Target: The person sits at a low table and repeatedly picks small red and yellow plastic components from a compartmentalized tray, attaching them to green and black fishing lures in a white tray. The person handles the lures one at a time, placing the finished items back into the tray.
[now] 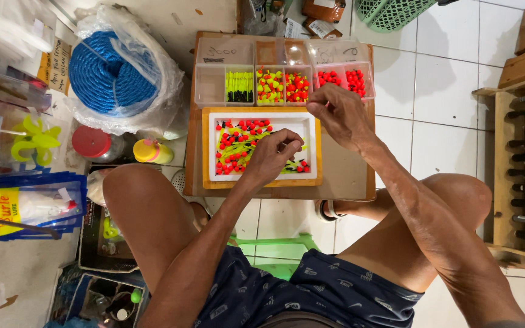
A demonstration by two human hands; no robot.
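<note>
Red beads (238,159) half hidden under left hand (273,155), right hand's (339,112) pinch unclear

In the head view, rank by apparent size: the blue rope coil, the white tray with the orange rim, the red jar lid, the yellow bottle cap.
1. Blue rope coil and white tray: similar spread, too close to rank.
2. Red jar lid.
3. Yellow bottle cap, a little smaller than the lid.

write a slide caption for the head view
Left hand picks beads in white tray; right hand hovers near bead boxes.
</note>
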